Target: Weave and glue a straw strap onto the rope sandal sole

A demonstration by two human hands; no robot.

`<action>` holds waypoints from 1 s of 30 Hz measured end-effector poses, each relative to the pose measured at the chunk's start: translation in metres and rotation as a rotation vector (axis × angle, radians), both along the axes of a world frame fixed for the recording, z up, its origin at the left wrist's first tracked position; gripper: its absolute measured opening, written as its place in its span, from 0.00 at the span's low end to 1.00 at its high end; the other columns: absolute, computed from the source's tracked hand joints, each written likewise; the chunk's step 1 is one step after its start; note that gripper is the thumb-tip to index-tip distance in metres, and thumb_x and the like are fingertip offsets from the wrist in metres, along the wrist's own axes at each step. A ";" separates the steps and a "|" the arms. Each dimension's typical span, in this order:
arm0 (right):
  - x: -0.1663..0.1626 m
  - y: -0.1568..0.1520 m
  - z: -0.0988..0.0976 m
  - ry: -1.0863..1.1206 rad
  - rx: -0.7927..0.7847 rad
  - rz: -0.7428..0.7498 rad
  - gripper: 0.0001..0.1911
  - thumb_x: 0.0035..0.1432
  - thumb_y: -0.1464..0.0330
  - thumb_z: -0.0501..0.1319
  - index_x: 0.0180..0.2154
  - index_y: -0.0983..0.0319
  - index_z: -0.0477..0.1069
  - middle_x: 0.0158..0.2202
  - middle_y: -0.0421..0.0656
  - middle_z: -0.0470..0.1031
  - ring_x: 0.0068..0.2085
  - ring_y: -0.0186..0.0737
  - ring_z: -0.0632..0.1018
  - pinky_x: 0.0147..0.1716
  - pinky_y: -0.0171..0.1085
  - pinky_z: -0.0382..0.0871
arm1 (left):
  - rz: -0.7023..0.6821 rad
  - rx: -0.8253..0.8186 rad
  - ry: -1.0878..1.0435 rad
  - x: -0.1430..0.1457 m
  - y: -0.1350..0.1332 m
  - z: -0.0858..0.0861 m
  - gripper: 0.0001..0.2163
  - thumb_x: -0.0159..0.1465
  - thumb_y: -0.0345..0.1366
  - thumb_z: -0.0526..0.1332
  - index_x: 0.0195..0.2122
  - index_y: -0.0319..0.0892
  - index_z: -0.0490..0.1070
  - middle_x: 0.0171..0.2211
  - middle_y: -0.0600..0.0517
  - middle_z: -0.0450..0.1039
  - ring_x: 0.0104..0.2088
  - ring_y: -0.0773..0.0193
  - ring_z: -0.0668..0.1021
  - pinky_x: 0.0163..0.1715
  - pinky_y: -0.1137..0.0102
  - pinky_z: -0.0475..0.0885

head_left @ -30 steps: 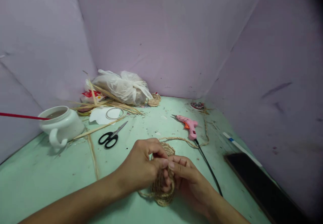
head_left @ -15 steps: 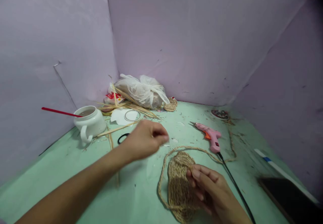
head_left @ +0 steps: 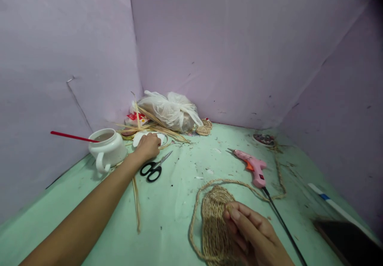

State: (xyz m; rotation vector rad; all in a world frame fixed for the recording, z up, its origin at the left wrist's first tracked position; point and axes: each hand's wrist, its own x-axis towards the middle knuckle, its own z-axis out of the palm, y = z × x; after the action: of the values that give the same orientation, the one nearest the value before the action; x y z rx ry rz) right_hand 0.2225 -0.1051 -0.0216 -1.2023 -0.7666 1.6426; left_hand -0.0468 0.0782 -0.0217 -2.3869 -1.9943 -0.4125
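Jute, woven into an oval mat (head_left: pixel 214 222), flat on the green worktop (head_left: pixel 167 218), right of the scissors (head_left: pixel 155 169) and nearer the camera; lower rim cut off by the frame. Pinches the mat's right edge with the right hand (head_left: pixel 254 234), thumb against forefinger, wrist running out of view. Loose cord (head_left: pixel 236 183) looping from the mat toward a pink glue gun (head_left: pixel 253 166), far right of the scissors. Curls the left hand (head_left: pixel 147 146) down over a white scrap (head_left: pixel 137 139) just behind the scissors, hiding most of it; cannot tell whether gripping or only resting. Left of the scissors, a white mug (head_left: pixel 107 150).
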 end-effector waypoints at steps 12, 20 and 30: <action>0.003 0.001 0.006 0.023 0.225 -0.054 0.16 0.46 0.57 0.66 0.24 0.64 0.70 0.19 0.36 0.62 0.17 0.25 0.58 0.14 0.26 0.53 | -0.034 0.104 -0.286 0.037 -0.029 0.047 0.08 0.58 0.32 0.51 0.33 0.39 0.68 0.33 0.46 0.73 0.36 0.58 0.72 0.37 0.66 0.63; 0.018 0.002 0.010 -0.324 0.734 -0.152 0.12 0.59 0.62 0.54 0.30 0.61 0.72 0.41 0.49 0.70 0.35 0.40 0.73 0.20 0.31 0.66 | -0.420 -0.312 -0.837 0.100 -0.099 0.073 0.04 0.57 0.34 0.53 0.27 0.41 0.63 0.22 0.54 0.71 0.25 0.67 0.70 0.27 0.73 0.63; 0.019 -0.004 0.015 -0.645 1.009 -0.120 0.11 0.61 0.72 0.50 0.35 0.59 0.70 0.48 0.47 0.69 0.55 0.45 0.66 0.53 0.46 0.57 | -0.435 -0.364 -0.765 0.116 -0.121 0.074 0.04 0.57 0.31 0.53 0.27 0.40 0.64 0.22 0.55 0.69 0.26 0.68 0.69 0.29 0.73 0.62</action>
State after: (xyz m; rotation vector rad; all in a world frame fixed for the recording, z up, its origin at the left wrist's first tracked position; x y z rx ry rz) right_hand 0.2419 -0.1087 -0.0065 -0.9516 -1.6228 0.5388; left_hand 0.0687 -0.0424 0.0522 -3.2691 -1.8454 -1.2284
